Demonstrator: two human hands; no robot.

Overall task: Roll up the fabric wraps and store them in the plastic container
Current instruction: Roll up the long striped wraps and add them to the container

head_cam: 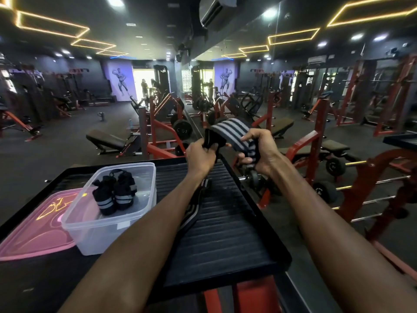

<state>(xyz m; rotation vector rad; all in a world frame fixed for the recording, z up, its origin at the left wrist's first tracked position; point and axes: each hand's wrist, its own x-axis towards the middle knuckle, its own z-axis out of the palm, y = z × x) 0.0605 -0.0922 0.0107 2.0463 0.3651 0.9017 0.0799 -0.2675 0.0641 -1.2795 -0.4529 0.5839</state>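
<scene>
A black fabric wrap with grey stripes (234,129) arches in the air between my two hands, above the far edge of the ribbed black platform (225,222). My left hand (199,155) grips its dark end. My right hand (259,150) is closed around the striped part. Another striped wrap (193,211) lies flat on the platform, partly hidden under my left forearm. The clear plastic container (88,236) stands at the left and holds two rolled wraps (115,193).
A pink lid (33,233) lies left of the container. Red gym benches, racks and weight plates (180,129) stand beyond and to the right of the platform. A mirror wall runs along the right side.
</scene>
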